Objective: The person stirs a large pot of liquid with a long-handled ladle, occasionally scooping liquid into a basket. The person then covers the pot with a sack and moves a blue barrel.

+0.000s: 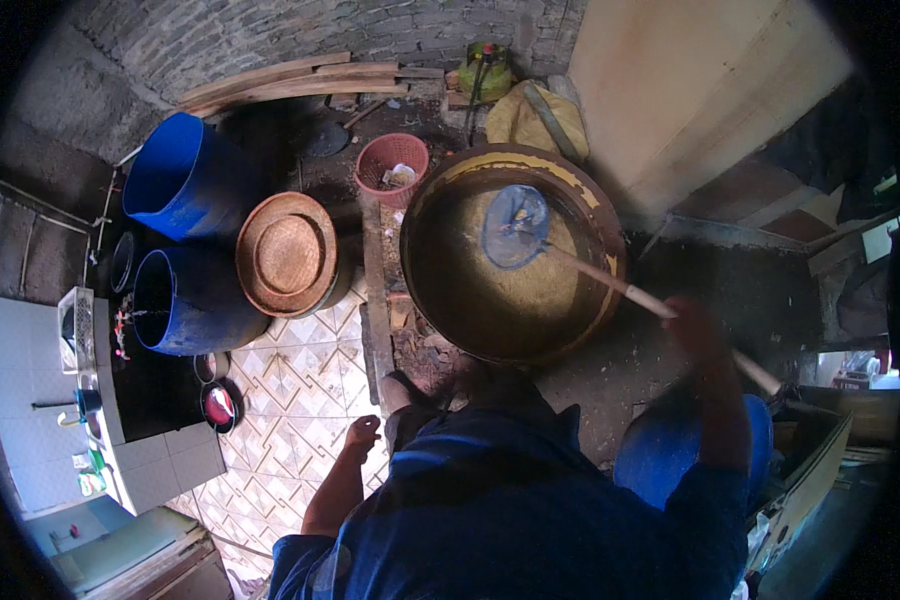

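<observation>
My right hand (685,322), blurred, grips the long pale wooden pole (610,278) of a blue mesh net (510,225). The net is inside a wide, deep round pan (607,270) with peeling yellow on its inner rim and murky, golden-brown contents. My left hand (363,434) hangs low beside my body over the tiled floor, its fingers loosely curled and slightly apart, holding nothing visible. A pink plastic basket (370,165) with scraps in it stands just left of the pan.
Two blue barrels (155,180), stacked woven trays (285,255) and a tiled sink counter (160,460) line the left. Planks (290,80) and a green gas cylinder (485,80) lie behind. A tall board (690,110), another blue barrel (650,450) and a pale box (820,470) are right.
</observation>
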{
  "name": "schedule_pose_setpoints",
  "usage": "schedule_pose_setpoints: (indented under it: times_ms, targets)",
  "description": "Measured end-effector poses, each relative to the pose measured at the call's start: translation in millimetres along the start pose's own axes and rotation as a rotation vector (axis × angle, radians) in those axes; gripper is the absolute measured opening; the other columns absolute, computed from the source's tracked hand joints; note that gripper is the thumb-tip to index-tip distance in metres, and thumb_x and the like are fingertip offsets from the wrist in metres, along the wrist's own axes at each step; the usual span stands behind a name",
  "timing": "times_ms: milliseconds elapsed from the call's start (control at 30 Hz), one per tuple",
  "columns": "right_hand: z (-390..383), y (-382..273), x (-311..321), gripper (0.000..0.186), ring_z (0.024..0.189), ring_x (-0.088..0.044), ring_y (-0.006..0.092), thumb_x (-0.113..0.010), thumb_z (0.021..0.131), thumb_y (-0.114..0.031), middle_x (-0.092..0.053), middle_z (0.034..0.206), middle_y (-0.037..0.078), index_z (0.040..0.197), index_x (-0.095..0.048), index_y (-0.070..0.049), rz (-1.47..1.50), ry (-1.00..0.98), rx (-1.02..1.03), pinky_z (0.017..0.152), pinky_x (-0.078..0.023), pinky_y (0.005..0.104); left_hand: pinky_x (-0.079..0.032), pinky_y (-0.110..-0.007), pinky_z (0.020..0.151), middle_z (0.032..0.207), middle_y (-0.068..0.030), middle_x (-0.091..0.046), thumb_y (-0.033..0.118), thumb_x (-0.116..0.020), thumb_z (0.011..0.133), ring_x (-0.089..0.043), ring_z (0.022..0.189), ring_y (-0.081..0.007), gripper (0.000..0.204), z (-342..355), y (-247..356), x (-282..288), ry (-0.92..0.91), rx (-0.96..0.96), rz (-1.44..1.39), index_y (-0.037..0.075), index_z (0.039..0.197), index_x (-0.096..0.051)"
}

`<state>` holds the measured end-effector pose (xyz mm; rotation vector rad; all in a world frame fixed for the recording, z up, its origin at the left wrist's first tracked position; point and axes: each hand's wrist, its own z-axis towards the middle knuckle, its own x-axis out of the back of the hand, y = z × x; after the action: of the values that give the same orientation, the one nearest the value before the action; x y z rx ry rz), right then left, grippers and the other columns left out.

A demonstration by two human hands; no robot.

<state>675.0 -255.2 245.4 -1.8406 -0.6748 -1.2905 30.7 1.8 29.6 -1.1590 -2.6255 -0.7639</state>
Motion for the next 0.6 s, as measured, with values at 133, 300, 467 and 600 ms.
schedule_pose_setpoints:
  times_ms: [133, 300, 467, 600]
  targets:
    - [-5, 5, 51, 0.032, 0.103, -0.06, 0.0342, -0.067, 0.079, -0.017, -0.064, 0.107, 0.015, 0.11, -0.064, -0.009, -0.283, -0.031, -0.132, 0.089, -0.048, 0.0435, -0.046, -0.031, 0.052, 0.101, -0.0111, -0.068, 0.032, -0.062, 0.087, -0.066, 0.072, -0.0174, 0.046, 6, 4, 1, -0.018, -0.033, 0.01, 0.004, 0.124, -0.059]
    - [6, -2, 61, 0.03, 0.1, -0.062, 0.034, -0.065, 0.08, -0.014, -0.066, 0.102, 0.012, 0.11, -0.065, -0.014, -0.485, -0.119, -0.25, 0.086, -0.05, 0.0441, -0.046, -0.031, 0.052, 0.104, -0.0115, -0.068, 0.032, -0.062, 0.087, -0.067, 0.074, -0.0189, 0.046, 10, 2, 0, -0.024, -0.039, -0.001, 0.003, 0.124, -0.058]
    - [8, 5, 47, 0.025, 0.104, -0.06, 0.0311, -0.062, 0.078, -0.016, -0.065, 0.107, 0.012, 0.102, -0.068, -0.015, -0.545, -0.271, -0.202, 0.088, -0.048, 0.0455, -0.045, -0.029, 0.051, 0.103, -0.0118, -0.067, 0.032, -0.061, 0.088, -0.067, 0.074, -0.0186, 0.047, 2, 1, -1, -0.026, -0.019, -0.01, 0.003, 0.125, -0.057]
    - [-2, 5, 26, 0.022, 0.097, -0.063, 0.0313, -0.067, 0.076, -0.014, -0.067, 0.099, 0.012, 0.097, -0.071, -0.014, -0.416, -0.274, -0.155, 0.082, -0.051, 0.0451, -0.044, -0.028, 0.05, 0.1, -0.0107, -0.067, 0.032, -0.06, 0.088, -0.066, 0.074, -0.0176, 0.046, -3, -1, -1, -0.022, 0.02, -0.006, 0.004, 0.125, -0.058]
